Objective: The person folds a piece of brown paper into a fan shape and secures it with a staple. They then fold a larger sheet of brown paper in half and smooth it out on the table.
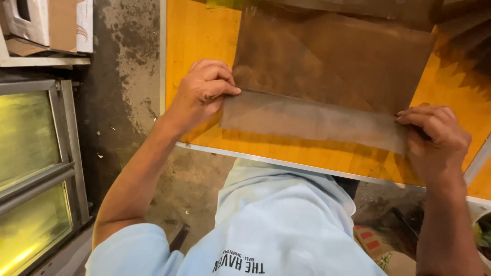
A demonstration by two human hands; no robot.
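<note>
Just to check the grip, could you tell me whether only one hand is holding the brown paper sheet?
No, the left hand and right hand each pinch an end of the brown paper sheet's folded edge.

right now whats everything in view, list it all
brown paper sheet: 1, brown, on the table, near edge folded up and pinched at both ends
table: 1, orange top with metal rim, centre and right
floor: grey stained concrete, left of the table
glass-fronted cabinet: 1, metal frame, yellowish glass, far left
cardboard boxes: a couple, white and brown, top left on a shelf
shirt: 1, light blue, bottom centre
left hand: 1, pinching the fold's left end
right hand: 1, pinching the fold's right end
</note>
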